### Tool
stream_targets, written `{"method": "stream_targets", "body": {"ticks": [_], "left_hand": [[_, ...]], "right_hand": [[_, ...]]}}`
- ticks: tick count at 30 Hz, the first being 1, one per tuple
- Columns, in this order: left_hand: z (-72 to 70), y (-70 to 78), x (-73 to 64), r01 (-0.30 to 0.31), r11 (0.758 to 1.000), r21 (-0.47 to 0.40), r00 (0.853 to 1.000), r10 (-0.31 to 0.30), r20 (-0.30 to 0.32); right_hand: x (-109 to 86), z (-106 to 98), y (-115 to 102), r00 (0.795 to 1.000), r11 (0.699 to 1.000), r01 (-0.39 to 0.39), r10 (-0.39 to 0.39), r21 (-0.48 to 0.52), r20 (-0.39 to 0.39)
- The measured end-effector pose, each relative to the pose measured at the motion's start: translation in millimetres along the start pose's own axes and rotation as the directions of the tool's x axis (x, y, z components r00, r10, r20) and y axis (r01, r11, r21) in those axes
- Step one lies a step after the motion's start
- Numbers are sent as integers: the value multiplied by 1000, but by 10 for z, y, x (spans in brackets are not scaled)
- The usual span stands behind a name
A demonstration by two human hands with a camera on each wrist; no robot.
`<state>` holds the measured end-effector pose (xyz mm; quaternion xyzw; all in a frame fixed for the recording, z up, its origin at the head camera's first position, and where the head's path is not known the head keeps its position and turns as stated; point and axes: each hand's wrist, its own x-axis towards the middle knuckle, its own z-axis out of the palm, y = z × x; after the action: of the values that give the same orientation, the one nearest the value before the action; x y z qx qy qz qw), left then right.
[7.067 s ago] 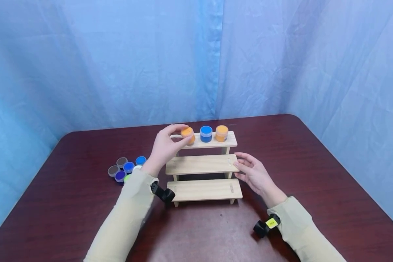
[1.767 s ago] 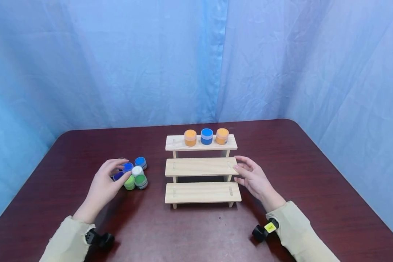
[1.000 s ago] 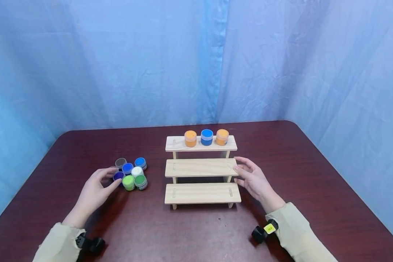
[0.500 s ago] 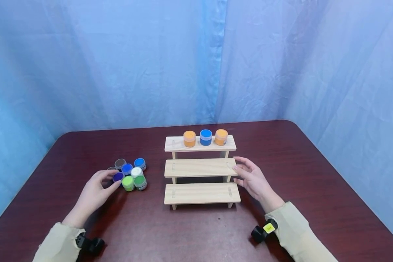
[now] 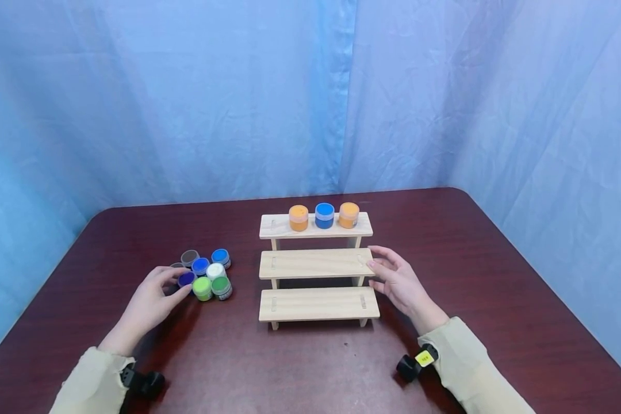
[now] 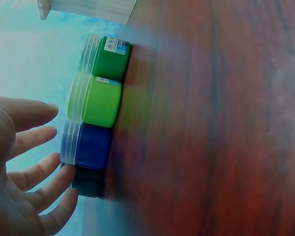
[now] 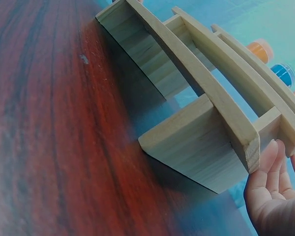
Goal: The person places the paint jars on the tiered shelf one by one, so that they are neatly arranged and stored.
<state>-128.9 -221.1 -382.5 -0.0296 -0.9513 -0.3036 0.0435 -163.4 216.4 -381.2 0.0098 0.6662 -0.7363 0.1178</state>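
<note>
A three-tier wooden display stand (image 5: 315, 263) stands at the middle of the table. My right hand (image 5: 405, 287) holds the right end of its middle board, thumb on top and fingers at the end and below. In the right wrist view, the fingertips (image 7: 278, 152) reach between the boards. My left hand (image 5: 147, 299) is over the near left edge of a group of paint jars, thumb and fingers spread about a dark purple-blue jar (image 5: 187, 279). In the left wrist view, its fingers are apart beside the clear lids, close to the lime green jar (image 6: 101, 103) and the dark blue jar (image 6: 93, 147).
On the top board sit an orange jar (image 5: 298, 218), a blue jar (image 5: 324, 216) and another orange jar (image 5: 349, 215). Beside the left hand cluster white (image 5: 216, 272), green (image 5: 221, 287), blue (image 5: 221, 258) and brown (image 5: 190, 257) jars. A blue curtain (image 5: 212, 103) hangs behind the table.
Earlier my left hand set an orange jar on the top board, let go and came back to the jars at left. It has hardly moved in the last second. The right hand stays.
</note>
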Motion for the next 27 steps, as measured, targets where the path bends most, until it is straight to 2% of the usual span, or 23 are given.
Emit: {"method": "stream_targets", "body": {"ticks": [15, 27], "left_hand": [[-16, 47, 61, 11, 996, 93, 998, -17, 62], [-15, 72, 56, 23, 993, 119, 997, -31, 64]], "right_hand": [[-3, 0, -2, 1000, 1000, -3, 3, -25, -1], [-3, -11, 3, 1000, 999, -10, 10, -39, -6]]}}
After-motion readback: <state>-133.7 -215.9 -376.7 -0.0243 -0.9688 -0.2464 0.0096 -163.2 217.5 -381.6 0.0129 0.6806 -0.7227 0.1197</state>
